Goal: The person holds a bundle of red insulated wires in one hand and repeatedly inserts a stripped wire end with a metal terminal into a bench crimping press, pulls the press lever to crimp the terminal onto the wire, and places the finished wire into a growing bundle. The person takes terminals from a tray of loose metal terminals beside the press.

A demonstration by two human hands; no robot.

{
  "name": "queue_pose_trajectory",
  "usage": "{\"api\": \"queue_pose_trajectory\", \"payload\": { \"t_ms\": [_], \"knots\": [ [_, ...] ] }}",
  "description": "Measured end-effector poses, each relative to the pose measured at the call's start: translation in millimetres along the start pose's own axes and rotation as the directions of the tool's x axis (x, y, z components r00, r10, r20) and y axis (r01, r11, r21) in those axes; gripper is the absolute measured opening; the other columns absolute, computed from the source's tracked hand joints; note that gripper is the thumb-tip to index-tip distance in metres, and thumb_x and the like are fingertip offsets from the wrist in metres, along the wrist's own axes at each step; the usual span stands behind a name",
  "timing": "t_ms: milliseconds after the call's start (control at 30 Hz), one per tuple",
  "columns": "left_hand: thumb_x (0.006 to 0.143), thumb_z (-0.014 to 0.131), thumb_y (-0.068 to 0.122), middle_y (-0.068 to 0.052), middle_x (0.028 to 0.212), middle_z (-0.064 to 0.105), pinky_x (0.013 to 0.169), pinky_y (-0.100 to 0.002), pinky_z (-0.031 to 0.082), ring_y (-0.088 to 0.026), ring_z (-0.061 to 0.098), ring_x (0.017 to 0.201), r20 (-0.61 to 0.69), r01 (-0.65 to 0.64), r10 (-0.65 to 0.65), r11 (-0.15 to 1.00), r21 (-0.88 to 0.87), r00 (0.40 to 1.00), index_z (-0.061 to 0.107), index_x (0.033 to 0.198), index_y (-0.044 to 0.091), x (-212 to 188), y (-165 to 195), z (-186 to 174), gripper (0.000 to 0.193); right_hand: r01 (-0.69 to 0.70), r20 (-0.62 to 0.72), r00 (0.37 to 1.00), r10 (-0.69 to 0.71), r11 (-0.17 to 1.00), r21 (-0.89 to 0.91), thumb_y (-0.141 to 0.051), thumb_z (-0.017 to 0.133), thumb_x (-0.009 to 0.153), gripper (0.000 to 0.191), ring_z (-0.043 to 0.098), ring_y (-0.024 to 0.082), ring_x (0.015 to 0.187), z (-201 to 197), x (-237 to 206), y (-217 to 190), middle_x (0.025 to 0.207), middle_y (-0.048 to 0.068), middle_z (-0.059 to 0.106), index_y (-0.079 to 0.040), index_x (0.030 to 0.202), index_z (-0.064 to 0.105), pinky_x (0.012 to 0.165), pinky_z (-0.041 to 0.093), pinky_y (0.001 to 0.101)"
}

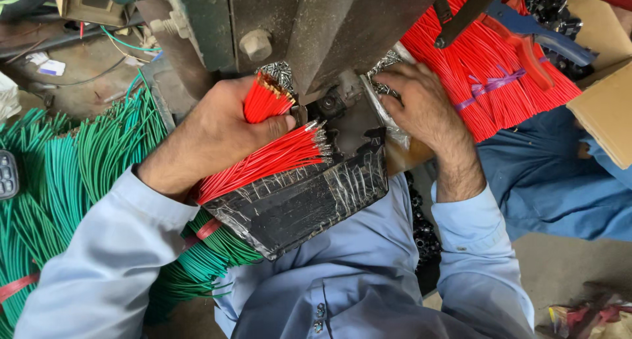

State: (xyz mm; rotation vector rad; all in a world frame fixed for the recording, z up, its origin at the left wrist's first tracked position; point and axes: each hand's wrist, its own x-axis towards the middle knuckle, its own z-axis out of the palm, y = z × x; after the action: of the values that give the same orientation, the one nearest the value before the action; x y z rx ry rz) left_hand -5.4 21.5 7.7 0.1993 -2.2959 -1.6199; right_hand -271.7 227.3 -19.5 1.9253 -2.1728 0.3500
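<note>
My left hand [214, 131] grips a bundle of short red wires [263, 103] with bare copper ends pointing up toward a dark metal machine [316, 29]. Below my thumb lies a second fan of red wires [276, 160] with metal terminals on their tips, resting on a black tray [309, 201] wrapped in tape. My right hand [421, 105] rests at the machine's right side, fingers curled on a shiny strip of metal terminals [382, 66]. Whether it grips the strip is unclear.
Bundles of green wires [79, 168] lie on the left, tied with red bands. A large bundle of long red wires [500, 69] lies at the upper right beside a blue-and-red hand tool [533, 36]. A cardboard box [609, 108] sits on the right.
</note>
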Motion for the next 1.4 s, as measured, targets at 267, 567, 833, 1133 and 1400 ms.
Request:
{"api": "queue_pose_trajectory", "payload": {
  "t_ms": [267,567,833,1133,1400],
  "knots": [
    [0.096,0.071,0.017,0.001,0.078,0.071,0.068,-0.027,0.056,-0.007,0.065,0.072,0.061,0.182,-0.174,0.971,-0.158,0.983,0.071,0.096,0.002,1.6,-7.8,-7.9,0.015,-0.28,0.009,0.958,0.287,0.924,0.26,0.0,0.071,0.095,0.013,0.072,0.03,0.094,7.8,-8.3,12.2,0.106,0.015,0.073,0.0,0.107,0.074,0.082,0.059,0.0373],
    [0.094,0.073,0.014,0.002,0.076,0.07,0.068,-0.027,0.055,-0.005,0.061,0.074,0.05,0.179,-0.175,0.979,-0.094,0.983,0.073,0.098,0.003,0.3,-1.1,-7.9,0.012,-0.381,0.182,0.911,0.37,0.584,0.717,0.001,0.068,0.097,0.011,0.071,0.028,0.088,-2.4,-14.8,-19.9,0.096,0.01,0.074,0.0,0.107,0.072,0.077,0.058,0.0323],
    [0.093,0.073,0.012,0.0,0.079,0.071,0.07,-0.026,0.056,-0.005,0.063,0.076,0.051,0.16,-0.157,0.985,-0.065,0.986,0.072,0.101,0.002,0.1,-1.5,-9.3,0.013,-0.043,0.093,0.996,0.005,0.913,0.406,0.001,0.066,0.094,0.011,0.072,0.029,0.094,-18.2,-9.0,-79.6,0.1,0.014,0.069,0.001,0.105,0.069,0.082,0.059,0.036],
    [0.092,0.072,0.009,-0.001,0.08,0.072,0.072,-0.026,0.057,-0.008,0.067,0.077,0.066,0.146,-0.14,0.985,-0.093,0.988,0.071,0.101,0.002,2.7,-7.1,-8.3,0.012,-0.191,-0.004,0.97,0.244,0.769,0.61,0.003,0.064,0.097,0.019,0.074,0.017,0.094,-0.8,-18.7,-69.3,0.102,0.012,0.075,0.001,0.116,0.063,0.078,0.059,0.0281],
    [0.091,0.07,0.012,-0.001,0.077,0.072,0.066,-0.027,0.056,-0.007,0.067,0.072,0.051,0.203,-0.199,0.972,-0.12,0.979,0.073,0.096,0.001,1.7,-6.9,-9.6,0.012,-0.053,-0.048,0.945,0.324,0.296,0.954,0.005,0.054,0.108,0.015,0.075,0.016,0.106,27.7,0.0,-78.3,0.113,0.01,0.074,0.003,0.122,0.06,0.098,0.062,0.032]
  ]
}}
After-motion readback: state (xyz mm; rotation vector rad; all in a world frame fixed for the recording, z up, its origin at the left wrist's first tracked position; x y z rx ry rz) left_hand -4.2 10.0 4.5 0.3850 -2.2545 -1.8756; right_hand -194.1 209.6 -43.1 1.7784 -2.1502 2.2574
